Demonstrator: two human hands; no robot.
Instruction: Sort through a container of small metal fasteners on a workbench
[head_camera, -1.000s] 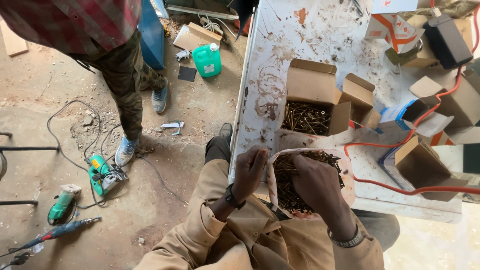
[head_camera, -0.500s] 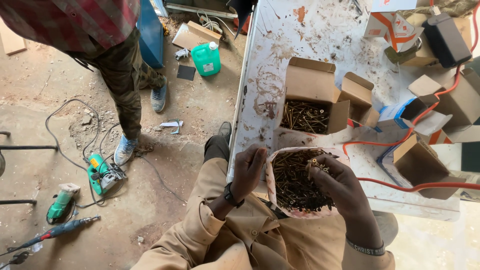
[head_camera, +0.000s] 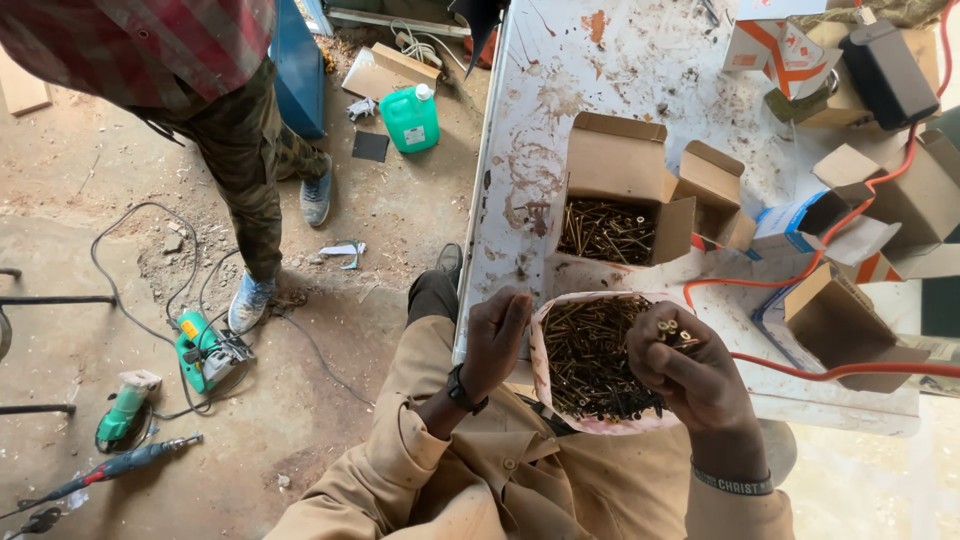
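Screws (head_camera: 596, 355) in bag (head_camera: 541, 352), box (head_camera: 617, 200) behind

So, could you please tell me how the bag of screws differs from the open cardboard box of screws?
The bag is soft, pale and rounded, held by the left hand; the cardboard box is stiff, brown and square, resting on the table. The bag looks fuller. Both hold loose screws.
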